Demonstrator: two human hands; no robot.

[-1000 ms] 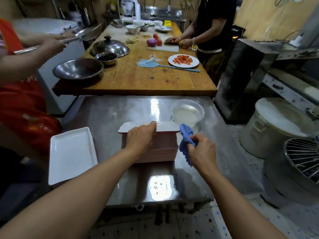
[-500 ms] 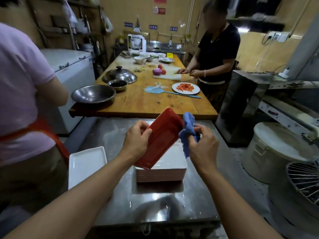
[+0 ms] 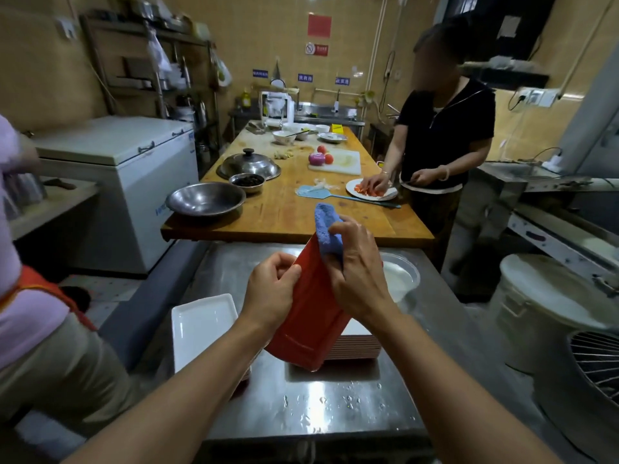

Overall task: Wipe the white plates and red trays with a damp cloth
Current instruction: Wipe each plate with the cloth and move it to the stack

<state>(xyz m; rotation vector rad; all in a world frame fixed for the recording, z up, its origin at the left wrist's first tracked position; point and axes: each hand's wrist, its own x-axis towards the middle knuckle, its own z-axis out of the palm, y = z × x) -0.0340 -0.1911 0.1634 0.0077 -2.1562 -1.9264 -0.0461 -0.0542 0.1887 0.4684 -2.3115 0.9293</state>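
Near edge: stainless steel table, water droplets scattered on the bare top. Left hand gripping red tray by its left edge, fingers curled round the rim. Tray held off the table, tilted steeply, far end up, red underside facing the camera, low corner hanging just above the steel. Right hand clutching blue cloth, fingers curled over it, cloth pressed against the tray's upper right edge, a wad sticking up past the rim. Behind the tray: stack of red trays on the table, white inside of the top one showing, partly hidden by the held tray. Left of that: white rectangular plate lying flat, touching the left forearm's outline from this view. Right of the hands: clear plastic bowl with liquid in it, mostly hidden behind the right hand. Far left edge: person in pink top and red apron, partly cropped. Further back, butted against the steel table: wooden table carrying steel bowl, small dark bowl, domed steel lid, light-blue fly swatter, white cutting board with onion and tomatoes. Person in black top at its right side, hand on a plate of chopped tomato. Left: white chest freezer. Back wall: sink counter, shelving.
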